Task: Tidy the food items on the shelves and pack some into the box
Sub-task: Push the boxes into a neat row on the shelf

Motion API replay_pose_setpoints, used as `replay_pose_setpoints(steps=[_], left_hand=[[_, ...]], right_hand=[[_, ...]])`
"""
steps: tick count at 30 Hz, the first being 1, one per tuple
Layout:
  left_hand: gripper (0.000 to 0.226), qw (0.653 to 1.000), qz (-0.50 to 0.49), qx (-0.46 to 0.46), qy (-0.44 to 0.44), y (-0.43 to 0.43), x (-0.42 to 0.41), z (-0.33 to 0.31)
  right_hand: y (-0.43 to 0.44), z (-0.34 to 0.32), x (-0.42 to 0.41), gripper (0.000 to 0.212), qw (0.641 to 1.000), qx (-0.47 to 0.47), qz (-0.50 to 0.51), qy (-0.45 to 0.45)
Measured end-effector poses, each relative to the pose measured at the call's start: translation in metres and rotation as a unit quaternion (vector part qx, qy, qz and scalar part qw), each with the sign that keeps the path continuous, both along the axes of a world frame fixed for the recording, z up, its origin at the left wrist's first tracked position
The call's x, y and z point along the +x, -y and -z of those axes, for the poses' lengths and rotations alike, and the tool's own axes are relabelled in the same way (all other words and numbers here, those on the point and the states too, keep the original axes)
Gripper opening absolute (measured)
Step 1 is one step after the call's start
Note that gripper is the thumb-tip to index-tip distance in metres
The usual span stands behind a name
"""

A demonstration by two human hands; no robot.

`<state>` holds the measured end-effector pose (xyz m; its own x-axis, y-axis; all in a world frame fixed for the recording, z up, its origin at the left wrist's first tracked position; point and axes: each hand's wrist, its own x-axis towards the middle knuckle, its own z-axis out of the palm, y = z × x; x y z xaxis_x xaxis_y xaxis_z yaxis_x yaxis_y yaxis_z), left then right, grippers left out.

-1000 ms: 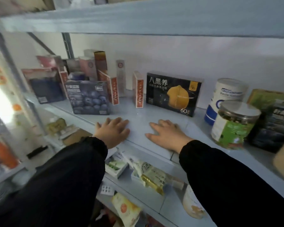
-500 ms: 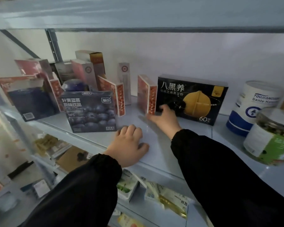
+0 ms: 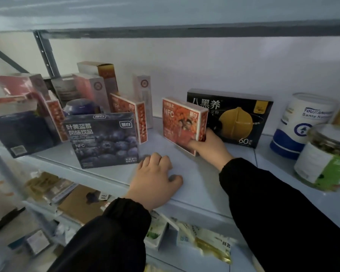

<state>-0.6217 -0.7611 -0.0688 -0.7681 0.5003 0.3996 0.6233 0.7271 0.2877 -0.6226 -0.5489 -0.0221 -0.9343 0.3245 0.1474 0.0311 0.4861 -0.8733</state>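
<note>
- Gripping the orange box (image 3: 182, 122) at its lower right corner, the right hand (image 3: 208, 148) had its fingers wrapped round the narrow side and its thumb at the front, as the head view showed.
- The box stood on the shelf (image 3: 194, 173) just in front of the black box (image 3: 230, 116), turned a little askew. Whether its base was lifted could not be told.
- The left hand (image 3: 155, 179) rested near the shelf's front edge, fingers loosely bent, holding nothing.
- The carton looked like light, stiff cardboard with a smooth printed skin. A hold across both narrow sides would likely serve better than a corner pinch, which might let it swivel.
- The shelf looked pale and smooth, so boxes would probably slide easily. A blueberry box (image 3: 104, 138) stood to the left, a white-and-blue canister (image 3: 300, 124) and a green-labelled jar (image 3: 326, 156) to the right.
- A plain white wall (image 3: 204, 61) closed the back, and a lower shelf (image 3: 185, 256) held packets.
</note>
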Motion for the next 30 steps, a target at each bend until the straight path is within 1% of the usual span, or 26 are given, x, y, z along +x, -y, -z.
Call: replay_pose_setpoints(steps=[3,5,7,8,9,10,11,12,13,14,15,16,18,20,22,25,28,29,30], left_hand=[[0.06,0.999,-0.011,-0.012,0.027,-0.001,0.001,-0.003],[0.061,0.999,-0.017,-0.018,0.035,-0.003,-0.001,-0.004],[0.058,0.996,-0.037,-0.04,0.075,-0.01,-0.005,-0.013],[0.056,0.991,-0.052,-0.038,0.114,-0.017,-0.009,-0.019],[0.057,0.984,-0.063,-0.006,0.166,-0.026,-0.012,-0.03],[0.062,0.972,-0.057,0.059,0.221,-0.035,-0.016,-0.04],[0.065,0.953,-0.036,0.142,0.264,-0.045,-0.019,-0.051],[0.058,0.932,-0.007,0.221,0.289,-0.054,-0.023,-0.059],[0.044,0.91,0.024,0.283,0.303,-0.063,-0.025,-0.064],[0.031,0.889,0.055,0.332,0.311,-0.07,-0.025,-0.066],[0.022,0.873,0.081,0.37,0.307,-0.077,-0.026,-0.064],[0.018,0.862,0.096,0.394,0.302,-0.079,-0.026,-0.06],[0.014,0.854,0.116,0.407,0.303,-0.084,-0.025,-0.051],[0.017,0.851,0.122,0.407,0.31,-0.084,-0.03,-0.043],[0.02,0.844,0.125,0.416,0.314,-0.084,-0.036,-0.039],[0.018,0.834,0.129,0.433,0.317,-0.084,-0.038,-0.037],[0.018,0.836,0.137,0.434,0.308,-0.085,-0.04,-0.038],[0.02,0.836,0.138,0.434,0.305,-0.085,-0.041,-0.038],[0.029,0.839,0.138,0.431,0.304,-0.085,-0.042,-0.038]], right_hand=[[-0.022,0.002,0.031,0.044,0.999,-0.028,-0.015,0.01],[-0.031,0.006,0.043,0.054,0.998,-0.058,0.003,0.014],[-0.038,0.011,0.049,0.066,0.989,-0.143,0.038,-0.01],[-0.039,0.009,0.053,0.064,0.981,-0.186,0.044,-0.024],[-0.038,0.007,0.056,0.06,0.974,-0.219,0.043,-0.033],[-0.039,0.004,0.058,0.055,0.968,-0.244,0.044,-0.043],[-0.039,0.001,0.059,0.053,0.961,-0.267,0.049,-0.054],[-0.039,-0.001,0.061,0.051,0.956,-0.284,0.051,-0.06],[-0.038,-0.002,0.062,0.049,0.951,-0.297,0.052,-0.065],[-0.039,-0.003,0.064,0.042,0.95,-0.299,0.058,-0.067],[-0.041,-0.002,0.065,0.033,0.952,-0.289,0.066,-0.072],[-0.042,-0.001,0.066,0.03,0.958,-0.269,0.072,-0.075],[-0.047,0.001,0.068,0.043,0.967,-0.23,0.074,-0.079],[-0.049,0.002,0.065,0.046,0.972,-0.214,0.065,-0.078],[-0.05,0.004,0.06,0.045,0.971,-0.22,0.055,-0.076],[-0.053,0.004,0.054,0.048,0.971,-0.222,0.046,-0.082],[-0.052,0.0,0.055,0.039,0.974,-0.203,0.042,-0.097],[-0.052,-0.001,0.056,0.038,0.974,-0.195,0.043,-0.104],[-0.05,-0.002,0.058,0.039,0.975,-0.188,0.045,-0.111]])
